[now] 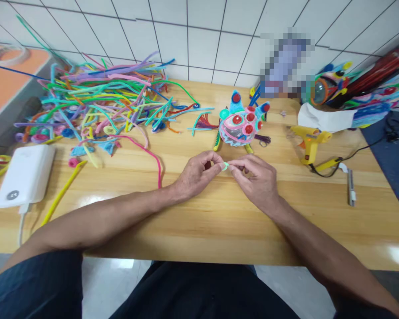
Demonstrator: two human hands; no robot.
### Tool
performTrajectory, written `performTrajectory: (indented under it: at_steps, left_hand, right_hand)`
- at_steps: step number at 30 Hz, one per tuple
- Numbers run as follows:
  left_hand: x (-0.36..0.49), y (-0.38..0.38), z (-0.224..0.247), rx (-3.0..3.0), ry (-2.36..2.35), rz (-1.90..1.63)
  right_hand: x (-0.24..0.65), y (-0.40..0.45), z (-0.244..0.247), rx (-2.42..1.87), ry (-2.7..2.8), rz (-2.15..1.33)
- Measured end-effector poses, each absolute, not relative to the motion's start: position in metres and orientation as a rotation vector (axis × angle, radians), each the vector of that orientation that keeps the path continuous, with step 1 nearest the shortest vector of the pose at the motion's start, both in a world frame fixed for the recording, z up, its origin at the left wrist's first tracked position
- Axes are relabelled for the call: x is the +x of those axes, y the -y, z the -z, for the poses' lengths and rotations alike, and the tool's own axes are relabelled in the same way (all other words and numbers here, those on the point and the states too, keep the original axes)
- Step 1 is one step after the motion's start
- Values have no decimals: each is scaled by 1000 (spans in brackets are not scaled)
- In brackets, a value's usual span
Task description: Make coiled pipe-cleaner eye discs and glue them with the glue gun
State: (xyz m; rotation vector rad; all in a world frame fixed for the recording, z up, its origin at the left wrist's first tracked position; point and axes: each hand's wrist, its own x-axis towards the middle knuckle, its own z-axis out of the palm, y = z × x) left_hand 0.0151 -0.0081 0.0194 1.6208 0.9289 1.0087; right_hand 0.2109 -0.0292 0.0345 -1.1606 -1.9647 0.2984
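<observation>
Between my two hands, just above the table, is a small curled piece of light green pipe cleaner (225, 166). My left hand (199, 174) pinches one side of it between thumb and forefinger. From the other side, the fingertips of my right hand (257, 179) are closed on it too. Right behind my hands stands a colourful craft figure (241, 124) in pink, light blue and red, with blue horn-like tips and a tassel at its left. Pliers with yellow-green handles (217, 141) show partly from under the figure.
A big heap of pipe cleaners (113, 97) covers the back left. A white power bank (26, 175) with a cable lies at the left. To the right are a yellow glue gun (309, 141), its cord and a utility knife (351, 188). A tiled wall (202, 44) closes the back.
</observation>
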Motion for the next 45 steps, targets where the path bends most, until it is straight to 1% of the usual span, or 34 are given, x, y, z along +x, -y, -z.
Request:
performTrajectory:
  at_steps: [4, 9, 13, 15, 17, 20, 22, 30, 34, 39, 41, 45]
  left_hand:
    - [19, 10, -17, 1544, -955, -1068]
    - [21, 13, -15, 1501, -941, -1144]
    - [19, 12, -15, 1512, -908, -1089]
    - [16, 9, -16, 1581, -893, -1006]
    - [14, 7, -16, 1711, -869, -962]
    - [12, 4, -16, 1928, -827, -1011]
    - [11, 3, -18, 1986, -821, -1033]
    - [15, 6, -22, 1608, -931, -994]
    - [18, 8, -18, 1488, -956, -1025]
    - [19, 10, -18, 1436, -962, -1076]
    - [19, 11, -18, 1438, -961, -1088]
    - [20, 12, -18, 1414, -952, -1104]
  right_hand:
    - [207, 31, -33, -1198, 1850, -459]
    - [203, 31, -30, -1298, 1608, -844]
    - [206, 27, -29, -1302, 1537, -999]
    - [208, 25, -31, -1324, 1605, -971]
    - [211, 25, -33, -1324, 1746, -835]
    - [213, 27, -36, -1265, 1973, -558]
    - [214, 29, -36, -1235, 2027, -474]
    - [211, 29, -34, -1204, 1907, -381]
    - [206, 31, -32, -1205, 1871, -402]
    - [203, 33, -28, -1288, 1661, -686]
    - [202, 33, -27, -1297, 1609, -749]
    - [200, 33, -30, -1256, 1676, -656]
